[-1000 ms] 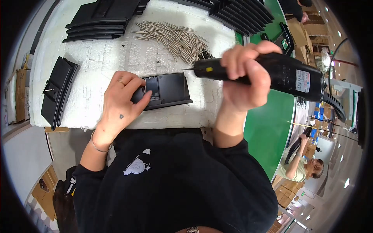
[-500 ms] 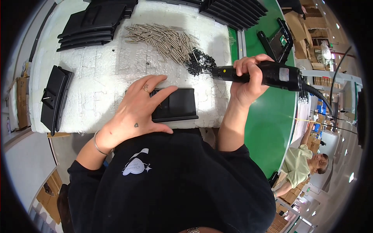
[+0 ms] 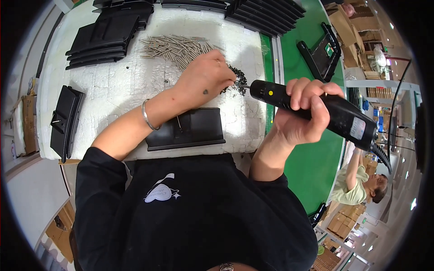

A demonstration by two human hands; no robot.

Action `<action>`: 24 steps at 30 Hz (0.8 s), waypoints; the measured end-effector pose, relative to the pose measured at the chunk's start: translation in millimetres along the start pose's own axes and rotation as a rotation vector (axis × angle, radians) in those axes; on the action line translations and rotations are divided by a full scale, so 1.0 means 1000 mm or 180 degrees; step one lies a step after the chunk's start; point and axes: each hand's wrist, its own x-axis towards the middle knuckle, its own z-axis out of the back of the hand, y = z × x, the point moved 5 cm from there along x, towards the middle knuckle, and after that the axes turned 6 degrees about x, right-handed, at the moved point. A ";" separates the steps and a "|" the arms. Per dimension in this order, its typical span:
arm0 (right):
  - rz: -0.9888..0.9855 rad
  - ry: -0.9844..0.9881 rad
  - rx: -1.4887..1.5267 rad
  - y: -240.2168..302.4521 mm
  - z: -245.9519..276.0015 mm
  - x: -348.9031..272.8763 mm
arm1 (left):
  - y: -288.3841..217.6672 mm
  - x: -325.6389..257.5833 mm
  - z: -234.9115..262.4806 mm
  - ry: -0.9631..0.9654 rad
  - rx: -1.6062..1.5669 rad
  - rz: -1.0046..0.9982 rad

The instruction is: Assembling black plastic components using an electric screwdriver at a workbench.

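While the right hand (image 3: 303,115) wraps firmly round a black corded electric screwdriver (image 3: 337,115), the left hand (image 3: 203,77) is pinched, fingertips at the end of the bit (image 3: 244,86); contents hidden, cannot tell. Risk, judged: an early trigger or slip could nick a fingertip or drop a screw among the loose black screws (image 3: 239,74). Screwdriver is over the bench's (image 3: 108,88) right edge, bit pointing left and slightly away, long axis slanting down rightward. Black panel (image 3: 205,126) lies nearer the body, long axis roughly left-right.
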 end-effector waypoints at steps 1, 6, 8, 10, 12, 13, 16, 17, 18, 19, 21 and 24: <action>0.0000 -0.0012 0.0003 0.002 0.001 0.000 | -0.001 -0.002 0.002 0.0012 0.0002 -0.0001; 0.0170 0.0493 0.0577 0.021 -0.009 -0.003 | 0.003 -0.026 -0.003 0.0564 -0.3273 0.2162; 0.0146 0.0673 0.0609 0.029 -0.015 -0.003 | -0.004 -0.035 -0.004 0.0595 -0.3851 0.2482; 0.0088 0.0738 0.0641 0.031 -0.020 -0.005 | -0.009 -0.046 -0.006 0.0625 -0.4567 0.2860; 0.0053 0.0765 0.0664 0.032 -0.025 -0.006 | -0.012 -0.051 -0.005 0.0592 -0.4779 0.2902; 0.0027 0.0764 0.0700 0.032 -0.026 -0.007 | -0.014 -0.053 -0.005 0.0575 -0.4997 0.2935; -0.0019 0.0772 0.0741 0.034 -0.031 -0.010 | -0.019 -0.056 -0.005 0.0453 -0.5219 0.3068; -0.0036 0.0777 0.0745 0.034 -0.032 -0.010 | -0.020 -0.058 -0.004 0.0443 -0.5218 0.3070; -0.0039 0.0778 0.0751 0.035 -0.033 -0.011 | -0.020 -0.059 -0.004 0.0473 -0.5172 0.3012; -0.0050 0.0799 0.0759 0.037 -0.034 -0.012 | -0.021 -0.060 -0.003 0.0501 -0.5124 0.2957; -0.0066 0.0821 0.0781 0.038 -0.036 -0.013 | -0.022 -0.063 -0.003 0.0535 -0.5104 0.2832; -0.0097 0.0943 0.0776 0.041 -0.041 -0.016 | -0.028 -0.069 -0.003 0.0612 -0.5352 0.2803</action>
